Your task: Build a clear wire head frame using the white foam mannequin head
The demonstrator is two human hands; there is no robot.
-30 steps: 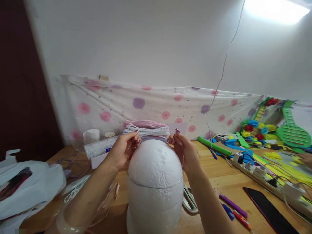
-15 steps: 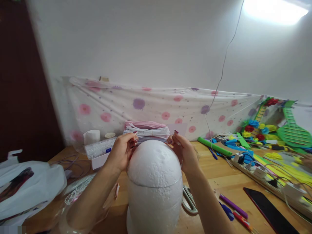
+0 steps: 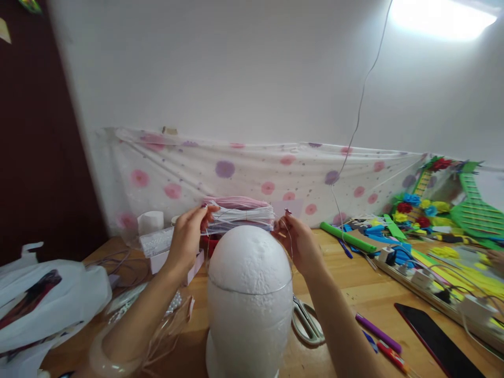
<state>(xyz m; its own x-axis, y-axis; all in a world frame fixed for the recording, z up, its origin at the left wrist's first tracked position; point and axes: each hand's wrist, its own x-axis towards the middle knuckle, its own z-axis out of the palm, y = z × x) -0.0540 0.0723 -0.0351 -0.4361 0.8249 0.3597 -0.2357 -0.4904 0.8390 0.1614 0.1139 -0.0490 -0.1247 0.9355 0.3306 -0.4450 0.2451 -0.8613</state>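
At centre frame I pinched a thin wire (image 3: 290, 247) in my right hand (image 3: 296, 242) beside the foam head (image 3: 249, 294); my left hand (image 3: 188, 239) closed lightly behind it, contents unclear. I judged the wire-fitting step underway, needing steady tension next

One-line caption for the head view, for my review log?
Both hands, left hand and right hand, hold thin wire behind a white foam head on a cluttered wooden table.

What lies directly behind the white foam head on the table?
Behind the foam head sits a stack of pink and white strips, with the left hand and right hand on either side. The stack's base is hidden by the foam head.
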